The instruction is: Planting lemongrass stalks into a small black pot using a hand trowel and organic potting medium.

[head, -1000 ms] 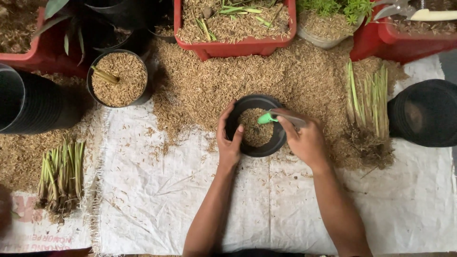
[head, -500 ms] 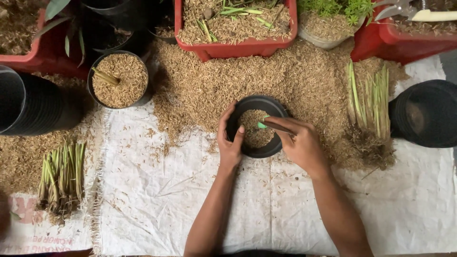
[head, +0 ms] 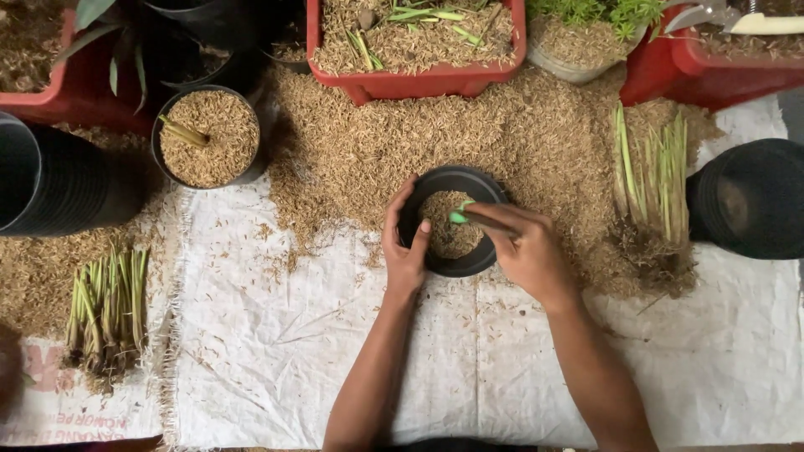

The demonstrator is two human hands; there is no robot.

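A white woven sheet (head: 335, 335) strewn with rice husks (head: 502, 134) covers the floor. The left hand (head: 404, 243) clasps the near rim of a small black pot (head: 450, 264) half filled with husks. The right hand (head: 523, 247) grips a green-tipped tool (head: 459, 216), its tip over the pot. A bundle of cut green stalks (head: 653, 180) lies just beyond the right hand.
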